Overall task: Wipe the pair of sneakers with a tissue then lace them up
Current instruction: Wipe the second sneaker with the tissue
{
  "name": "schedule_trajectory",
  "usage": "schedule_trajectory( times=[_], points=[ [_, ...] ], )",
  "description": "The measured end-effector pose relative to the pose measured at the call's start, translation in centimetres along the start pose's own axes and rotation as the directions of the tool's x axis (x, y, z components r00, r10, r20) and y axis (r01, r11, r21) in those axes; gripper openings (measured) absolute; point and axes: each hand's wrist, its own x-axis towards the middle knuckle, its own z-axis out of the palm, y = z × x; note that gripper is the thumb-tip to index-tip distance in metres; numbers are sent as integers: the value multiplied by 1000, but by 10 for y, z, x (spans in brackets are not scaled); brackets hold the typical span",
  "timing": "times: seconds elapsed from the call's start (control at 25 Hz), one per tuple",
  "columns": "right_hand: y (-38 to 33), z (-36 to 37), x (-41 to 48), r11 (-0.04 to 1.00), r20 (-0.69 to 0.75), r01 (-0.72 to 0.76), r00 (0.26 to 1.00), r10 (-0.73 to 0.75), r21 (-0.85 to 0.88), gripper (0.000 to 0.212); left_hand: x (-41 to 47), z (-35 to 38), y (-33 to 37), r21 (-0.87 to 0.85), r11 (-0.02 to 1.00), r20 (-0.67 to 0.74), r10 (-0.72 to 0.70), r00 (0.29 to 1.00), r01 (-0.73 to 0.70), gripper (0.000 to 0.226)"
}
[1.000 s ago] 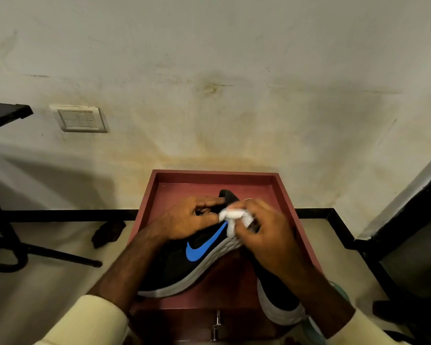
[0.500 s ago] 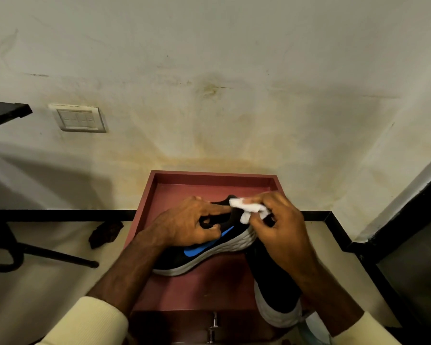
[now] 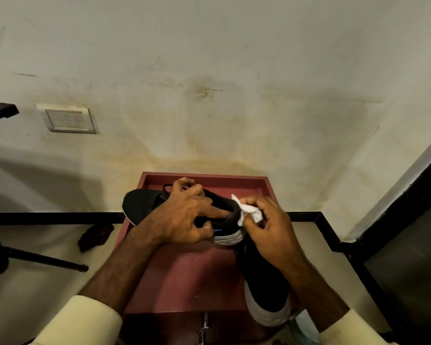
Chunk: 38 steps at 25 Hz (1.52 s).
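Note:
A black sneaker [image 3: 141,204] with a white sole and a blue logo is held above the red cabinet top [image 3: 184,275], its toe pointing left. My left hand [image 3: 187,217] grips it around the collar, fingers curled over the upper. My right hand [image 3: 271,232] pinches a crumpled white tissue [image 3: 249,211] against the heel of that sneaker. The second black sneaker [image 3: 264,282] lies on the cabinet top under my right forearm, its white heel toward me.
The red cabinet stands against a stained wall with a raised rim [image 3: 204,176] at the back. A switch plate [image 3: 66,119] is on the wall at left. A dark rag [image 3: 95,236] and black chair legs [image 3: 35,257] are on the floor at left. A dark doorway [image 3: 408,245] is at right.
The held sneaker has swung round so its toe points left and its heel right. My right hand moved the tissue from the side of the sole to the heel.

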Motion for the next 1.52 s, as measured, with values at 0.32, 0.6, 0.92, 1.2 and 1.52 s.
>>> schedule_trajectory(
  times=[0.32, 0.6, 0.92, 1.2, 1.52],
  points=[
    [2, 1, -11, 990, 355, -136, 924, 141, -39, 17, -10, -2, 0, 73, 997, 352, -33, 935, 8, 50],
    [0, 2, -15, 993, 260, -95, 959, 109, -65, 12, -21, -7, 17, 82, 995, 554, -1, 832, -53, 45],
    [6, 24, -17, 988, 241, -30, 968, 66, -150, 12, -46, -15, 5, -175, 926, 374, -251, 893, 333, 15],
    [-9, 29, -26, 993, 591, 89, 806, -24, -82, 24, -46, 2, -6, -99, 887, 333, -398, 855, 451, 18],
    [-27, 65, -28, 956, 338, 261, 919, -204, -133, 21, -41, 10, -18, -164, 773, 243, -571, 784, 613, 7]
  ],
)
